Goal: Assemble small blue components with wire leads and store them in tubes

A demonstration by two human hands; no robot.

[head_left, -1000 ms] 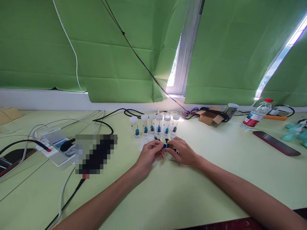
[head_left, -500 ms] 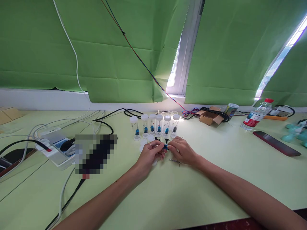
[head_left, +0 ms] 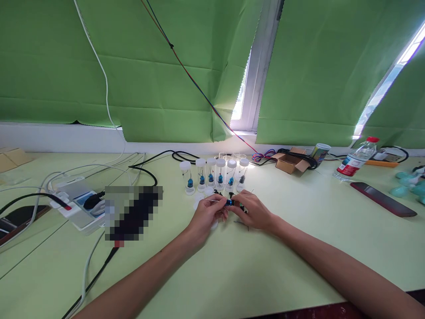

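My left hand (head_left: pixel 206 217) and my right hand (head_left: pixel 254 210) meet over the light green table (head_left: pixel 232 266). Between their fingertips sits a small blue part (head_left: pixel 229 202) on a thin metal pin; both hands pinch it. Just behind stands a row of clear vials with white caps (head_left: pixel 214 175), most holding a small blue piece. Loose white caps (head_left: pixel 199 201) and small dark bits lie by my left fingers. A thin metal piece (head_left: pixel 241 222) lies under my right hand.
A white power strip (head_left: pixel 78 204) with cables and a blurred dark object (head_left: pixel 133 212) lie at left. At right are a cardboard box (head_left: pixel 290 161), a water bottle (head_left: pixel 355 161), a dark red phone (head_left: pixel 381 199) and teal objects (head_left: pixel 410 184). Green blinds hang behind.
My right hand shifted very slightly back and forth around the blue part; both hands stay pinched on it. Nothing else moved.
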